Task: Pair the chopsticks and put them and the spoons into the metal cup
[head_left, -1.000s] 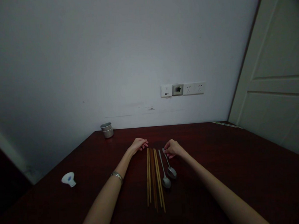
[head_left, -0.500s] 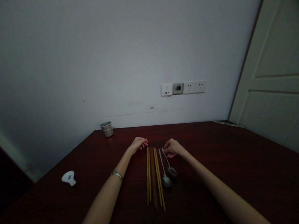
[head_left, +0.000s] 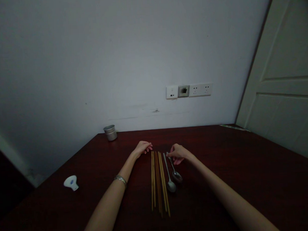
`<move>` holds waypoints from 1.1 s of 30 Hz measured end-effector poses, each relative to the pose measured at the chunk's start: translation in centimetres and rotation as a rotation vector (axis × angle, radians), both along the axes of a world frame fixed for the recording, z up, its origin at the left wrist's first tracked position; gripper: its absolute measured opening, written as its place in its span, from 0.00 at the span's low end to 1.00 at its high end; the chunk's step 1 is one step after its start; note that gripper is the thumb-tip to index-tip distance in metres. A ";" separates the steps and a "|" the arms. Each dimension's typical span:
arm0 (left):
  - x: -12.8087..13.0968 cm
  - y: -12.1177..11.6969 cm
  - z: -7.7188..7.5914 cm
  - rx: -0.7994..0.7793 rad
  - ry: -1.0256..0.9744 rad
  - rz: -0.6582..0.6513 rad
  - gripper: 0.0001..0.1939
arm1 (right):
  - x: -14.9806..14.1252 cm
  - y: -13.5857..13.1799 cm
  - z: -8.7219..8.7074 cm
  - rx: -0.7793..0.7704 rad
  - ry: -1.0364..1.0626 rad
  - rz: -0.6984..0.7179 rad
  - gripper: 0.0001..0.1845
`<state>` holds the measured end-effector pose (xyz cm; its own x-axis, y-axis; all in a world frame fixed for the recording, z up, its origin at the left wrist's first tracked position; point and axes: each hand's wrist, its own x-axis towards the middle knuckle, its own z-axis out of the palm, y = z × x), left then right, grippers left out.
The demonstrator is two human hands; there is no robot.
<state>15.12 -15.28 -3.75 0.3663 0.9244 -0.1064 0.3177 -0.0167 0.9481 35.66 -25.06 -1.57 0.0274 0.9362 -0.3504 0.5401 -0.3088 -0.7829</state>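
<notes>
Several chopsticks lie side by side on the table, pale yellow ones (head_left: 153, 180) on the outside and darker brown ones (head_left: 158, 183) in the middle. Right of them is a long-handled metal spoon (head_left: 171, 186), bowl toward me. A second metal spoon (head_left: 177, 176) lies beside it, slightly slanted. My right hand (head_left: 178, 153) has its fingers closed at the top of this second spoon's handle. Near the far ends of the leftmost chopsticks my left hand (head_left: 143, 147) rests, fingers loosely stretched and holding nothing.
A metal cup (head_left: 110, 133) stands at the table's far left corner by the wall. On the left side lies a white short-handled spoon (head_left: 71, 182) with a blue mark. Wall sockets (head_left: 189, 91) sit above the back edge; a door (head_left: 286, 99) is at right.
My right hand has shifted very slightly, its fingers still at the second spoon's handle. The left hand, chopsticks and spoons stay essentially in place.
</notes>
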 end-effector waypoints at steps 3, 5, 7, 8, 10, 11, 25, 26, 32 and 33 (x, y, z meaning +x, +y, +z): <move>0.0 0.2 -0.2 0.007 0.004 0.005 0.13 | 0.9 0.5 0.0 0.118 -0.106 -0.059 0.11; 0.0 0.3 -0.4 0.011 0.002 -0.002 0.13 | 1.9 0.6 -0.1 0.297 -0.279 -0.123 0.10; 0.0 0.3 -0.5 0.023 0.001 -0.013 0.12 | 3.0 0.6 -0.3 0.478 -0.512 -0.162 0.10; 0.1 0.3 -0.5 0.031 0.003 -0.015 0.12 | 3.6 0.5 -0.5 0.548 -0.626 -0.165 0.10; 0.1 0.2 -0.5 0.045 0.014 -0.012 0.12 | 4.6 0.3 -1.3 0.644 -0.798 -0.147 0.14; 0.2 0.2 -0.5 0.049 0.020 -0.007 0.12 | 5.0 0.3 -1.8 0.671 -0.853 -0.132 0.16; 1.8 -1.9 0.4 0.165 0.168 0.177 0.11 | 7.1 1.6 -6.4 0.661 -0.940 -0.070 0.23; 1.7 -2.1 0.9 0.184 0.183 0.189 0.11 | 7.2 1.7 -6.5 0.664 -0.942 -0.067 0.23; -1.7 -5.1 5.2 0.332 0.289 0.079 0.10 | 7.5 2.1 -7.3 0.682 -0.961 -0.073 0.24; -2.7 -5.9 5.9 0.345 0.317 0.057 0.10 | 7.6 2.1 -7.3 0.687 -0.956 -0.070 0.24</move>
